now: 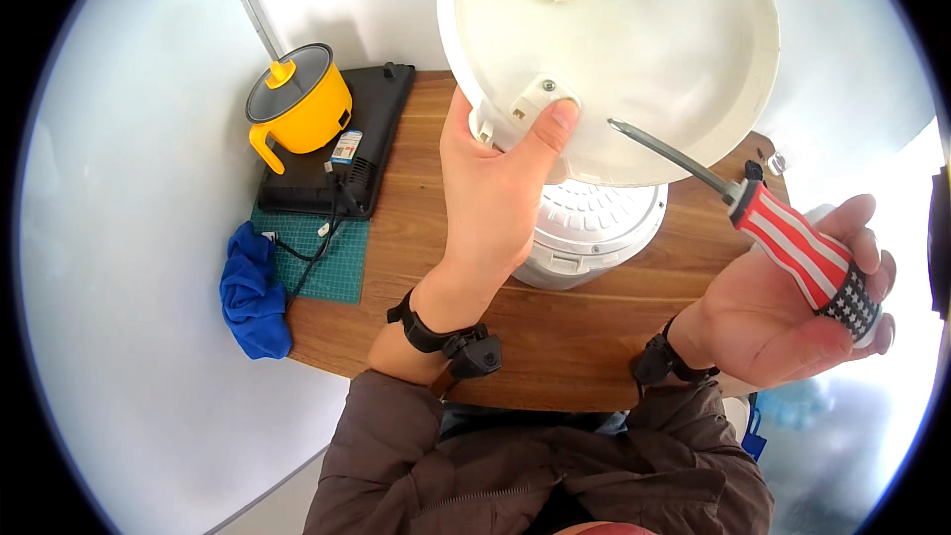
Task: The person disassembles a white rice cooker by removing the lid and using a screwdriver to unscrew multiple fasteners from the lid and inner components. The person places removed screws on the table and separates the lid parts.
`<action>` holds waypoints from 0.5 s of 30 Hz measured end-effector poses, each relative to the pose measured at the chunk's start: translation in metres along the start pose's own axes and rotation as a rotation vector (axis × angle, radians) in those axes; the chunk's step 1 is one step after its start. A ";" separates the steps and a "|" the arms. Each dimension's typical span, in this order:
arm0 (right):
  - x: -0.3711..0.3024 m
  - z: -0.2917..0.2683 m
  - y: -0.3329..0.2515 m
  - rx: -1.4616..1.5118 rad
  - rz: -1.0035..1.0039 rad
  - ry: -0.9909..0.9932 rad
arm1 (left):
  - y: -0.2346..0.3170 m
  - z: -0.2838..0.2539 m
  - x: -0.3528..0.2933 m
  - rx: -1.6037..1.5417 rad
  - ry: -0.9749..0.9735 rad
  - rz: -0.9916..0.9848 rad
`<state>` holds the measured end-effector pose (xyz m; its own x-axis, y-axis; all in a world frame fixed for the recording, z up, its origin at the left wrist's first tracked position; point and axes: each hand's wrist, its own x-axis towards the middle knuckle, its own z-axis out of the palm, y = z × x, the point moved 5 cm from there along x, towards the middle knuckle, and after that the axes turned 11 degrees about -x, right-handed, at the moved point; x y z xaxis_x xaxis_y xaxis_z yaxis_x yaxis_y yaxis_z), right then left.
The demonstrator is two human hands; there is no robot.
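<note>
A large round white plastic cover (654,50), its hollow inner side turned up, is raised above the table in my left hand (500,178). The thumb presses beside a small screwed-on bracket (543,94) near the near rim; the other fingers are hidden behind the cover. My right hand (792,307) grips a screwdriver (797,248) by its handle, striped red and white with stars on dark at the butt. Its metal tip points up and left, in front of the cover's lower part. Below the cover stands a round white appliance body (594,228) with a slotted metallic top, partly hidden.
On the left, a yellow pot (307,114) with a dark lid rests on a black flat appliance (381,129). A green cutting mat (342,272), a black cable and a blue cloth (256,292) lie nearby. Small dark parts (755,170) sit at the table's right edge.
</note>
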<state>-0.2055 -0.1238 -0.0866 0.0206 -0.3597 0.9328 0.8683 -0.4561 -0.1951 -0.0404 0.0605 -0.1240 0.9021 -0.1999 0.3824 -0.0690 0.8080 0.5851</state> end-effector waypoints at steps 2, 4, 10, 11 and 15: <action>0.000 0.004 0.002 -0.046 -0.001 -0.068 | -0.004 0.003 -0.002 -0.004 0.005 -0.014; 0.000 0.007 0.004 -0.064 -0.007 -0.129 | -0.007 0.005 -0.003 -0.008 -0.005 -0.025; -0.005 0.010 0.005 -0.045 -0.031 -0.158 | -0.009 0.006 -0.005 0.006 -0.032 -0.029; -0.006 0.009 0.004 -0.034 -0.036 -0.155 | -0.009 0.005 -0.005 0.015 -0.028 -0.033; -0.007 0.011 0.002 -0.022 -0.066 -0.188 | -0.010 0.005 -0.007 0.029 -0.016 -0.036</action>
<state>-0.1987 -0.1128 -0.0904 0.0578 -0.1714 0.9835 0.8596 -0.4925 -0.1364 -0.0481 0.0514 -0.1290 0.8974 -0.2379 0.3717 -0.0490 0.7834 0.6196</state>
